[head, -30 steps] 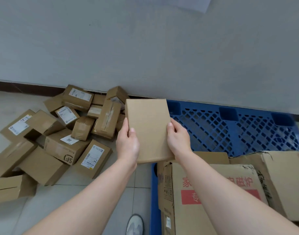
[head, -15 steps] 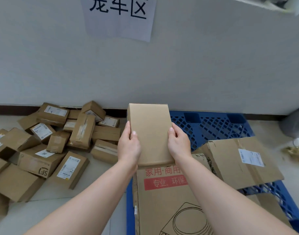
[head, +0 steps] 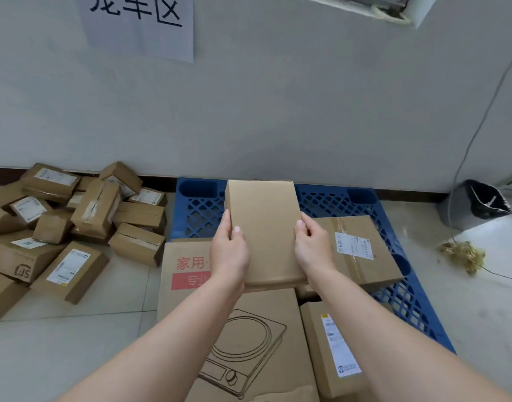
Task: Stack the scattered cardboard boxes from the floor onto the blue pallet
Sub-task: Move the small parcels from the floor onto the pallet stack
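Left grip [head: 230, 250] and right grip [head: 314, 248] clasp the plain box [head: 265, 227] by its sides, fingers hidden beneath. It hangs above the pallet [head: 202, 210], hiding part of a printed carton [head: 249, 338]; loose boxes [head: 95, 210] left of the pallet are cut off.

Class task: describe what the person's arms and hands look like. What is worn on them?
The left hand and the right hand are bare: no gloves, rings or watch show. The left forearm and the right forearm are bare too, with no sleeve in view. The thumbnails look short and unpainted.
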`<action>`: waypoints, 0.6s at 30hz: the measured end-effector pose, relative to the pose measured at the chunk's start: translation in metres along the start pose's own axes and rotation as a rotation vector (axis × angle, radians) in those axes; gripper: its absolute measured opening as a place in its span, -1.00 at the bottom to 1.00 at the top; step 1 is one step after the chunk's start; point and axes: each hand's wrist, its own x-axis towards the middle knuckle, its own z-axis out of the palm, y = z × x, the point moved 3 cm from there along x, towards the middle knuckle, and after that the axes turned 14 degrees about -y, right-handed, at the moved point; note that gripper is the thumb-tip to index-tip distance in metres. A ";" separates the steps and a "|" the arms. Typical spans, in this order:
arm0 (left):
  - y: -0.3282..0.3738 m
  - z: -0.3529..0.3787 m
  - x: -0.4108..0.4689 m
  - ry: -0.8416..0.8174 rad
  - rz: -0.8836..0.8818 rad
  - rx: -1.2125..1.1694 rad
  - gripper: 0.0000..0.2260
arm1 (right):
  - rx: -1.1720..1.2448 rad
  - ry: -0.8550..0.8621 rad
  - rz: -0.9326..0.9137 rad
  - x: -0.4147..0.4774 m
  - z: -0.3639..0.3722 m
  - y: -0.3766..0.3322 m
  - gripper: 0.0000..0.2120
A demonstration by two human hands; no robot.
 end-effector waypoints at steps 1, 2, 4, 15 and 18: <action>-0.005 0.014 -0.003 -0.016 -0.001 -0.001 -0.59 | 0.001 0.014 0.009 -0.004 -0.014 0.008 -0.64; -0.008 0.025 -0.005 -0.033 0.001 -0.003 -0.59 | 0.005 0.025 0.019 -0.008 -0.024 0.015 -0.63; -0.019 0.051 -0.011 -0.056 -0.004 0.011 -0.59 | 0.004 0.049 0.041 -0.015 -0.048 0.034 -0.62; -0.108 0.205 -0.044 -0.102 -0.052 0.023 -0.58 | -0.001 0.089 0.115 -0.033 -0.179 0.155 -0.62; -0.137 0.255 -0.049 -0.109 -0.087 -0.004 -0.58 | -0.014 0.080 0.145 -0.029 -0.217 0.196 -0.61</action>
